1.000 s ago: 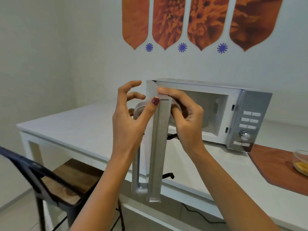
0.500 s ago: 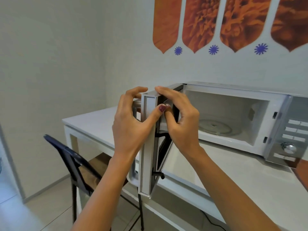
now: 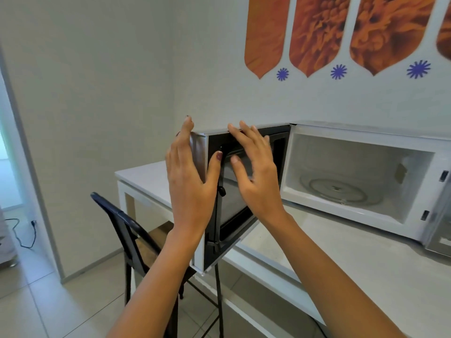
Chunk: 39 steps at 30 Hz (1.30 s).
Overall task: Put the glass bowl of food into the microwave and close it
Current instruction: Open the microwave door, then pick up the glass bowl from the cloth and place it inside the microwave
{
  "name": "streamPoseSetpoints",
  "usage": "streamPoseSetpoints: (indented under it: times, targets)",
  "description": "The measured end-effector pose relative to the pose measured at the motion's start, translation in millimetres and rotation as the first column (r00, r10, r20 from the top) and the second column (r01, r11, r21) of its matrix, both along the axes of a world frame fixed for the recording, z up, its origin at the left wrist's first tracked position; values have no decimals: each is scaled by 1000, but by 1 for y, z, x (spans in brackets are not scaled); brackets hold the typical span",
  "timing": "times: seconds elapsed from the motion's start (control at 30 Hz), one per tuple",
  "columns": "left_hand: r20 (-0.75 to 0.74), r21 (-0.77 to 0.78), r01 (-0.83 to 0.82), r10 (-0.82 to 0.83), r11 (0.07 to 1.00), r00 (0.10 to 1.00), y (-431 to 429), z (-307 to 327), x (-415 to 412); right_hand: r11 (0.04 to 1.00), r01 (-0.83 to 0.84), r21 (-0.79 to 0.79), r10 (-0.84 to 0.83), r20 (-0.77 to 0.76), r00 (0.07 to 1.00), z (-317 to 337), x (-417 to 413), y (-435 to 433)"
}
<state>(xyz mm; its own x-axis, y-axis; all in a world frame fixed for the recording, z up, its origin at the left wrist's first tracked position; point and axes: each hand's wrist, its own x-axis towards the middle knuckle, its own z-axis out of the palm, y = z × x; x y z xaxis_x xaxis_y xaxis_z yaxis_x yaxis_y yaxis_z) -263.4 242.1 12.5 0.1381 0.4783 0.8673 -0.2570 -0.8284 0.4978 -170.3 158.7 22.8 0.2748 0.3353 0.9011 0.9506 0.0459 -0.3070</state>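
Left hand: your left hand [image 3: 189, 189] spreads flat on the door's outer face, thumb hooked over its edge.
Right hand: your right hand [image 3: 256, 172] lies open against the inner window.
Microwave door [image 3: 234, 191]: swung wide left, clearing the empty cavity [image 3: 341, 176].
Glass bowl: not in view.
Counter [image 3: 366, 264]: bare beside the microwave.

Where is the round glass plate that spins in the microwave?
In the head view, the round clear glass turntable lies flat on the floor inside the open white microwave, on the right, beyond the right hand at the swung-out door.
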Motion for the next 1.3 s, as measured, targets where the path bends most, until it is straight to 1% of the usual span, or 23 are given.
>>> streamPoseSetpoints:
  times: [0.1, 0.17, 0.27, 0.47, 0.53, 0.6, 0.67, 0.73, 0.83, 0.97, 1.07, 1.13, 1.23, 1.3]
  targets:
    - [-24, 49, -22, 23, 999, 999, 4, 0, 0, 996, 71, -46, -70, 23, 997, -5, 7, 11]
    - [-52, 75, -19, 22, 997, 998, 6, -1, 0, 996, 66, -60, -65, 19, 998, -10, 11, 17]
    - [-50, 58, 23, -20, 998, 999, 7, -1, -1, 995, 61, -73, -60, 17, 998, -16, 14, 24]
    - [-67, 66, 16, -11, 998, 998, 6, -1, -4, 995, 45, -85, -45, 3, 999, -18, 15, 27]
    - [-59, 56, 20, -17, 998, 998, 4, 0, -5, 996, 17, -84, -18, -14, 1000, -17, 13, 24]
    - [-47, 42, 4, -2, 999, 999, 0, 3, -6, 998, -44, -54, 41, -53, 998, -18, 11, 20]
    - [-35, 41, -31, 32, 999, 999, -5, 8, -8, 996, -84, 11, 84, -107, 991, -20, 9, 15]
    - [-34, 71, -82, 84, 994, 996, -11, 14, -10, 994, -67, 87, 79, -152, 985, -23, 7, 8]
    - [-50, 188, -128, 139, 974, 989, -21, 22, -13, 984, -17, 178, 53, -197, 979, -27, 8, -5]
    - [-49, 286, -30, 46, 958, 998, -46, 27, -10, 968, 32, 248, 25, -225, 974, -31, 13, -29]
    - [-70, 318, 55, -35, 947, 997, -68, 27, -1, 950, 121, 288, -49, -244, 969, -34, 18, -51]
    - [-121, 312, 144, -111, 939, 986, -81, 24, 6, 934, 182, 309, -104, -252, 962, -37, 22, -66]
    - [-221, 257, 287, -233, 923, 947, -103, 17, 18, 903, 276, 329, -195, -259, 946, -39, 27, -95]
    - [-245, 242, 360, -302, 901, 921, -119, 11, 30, 874, 352, 335, -275, -257, 926, -40, 29, -120]
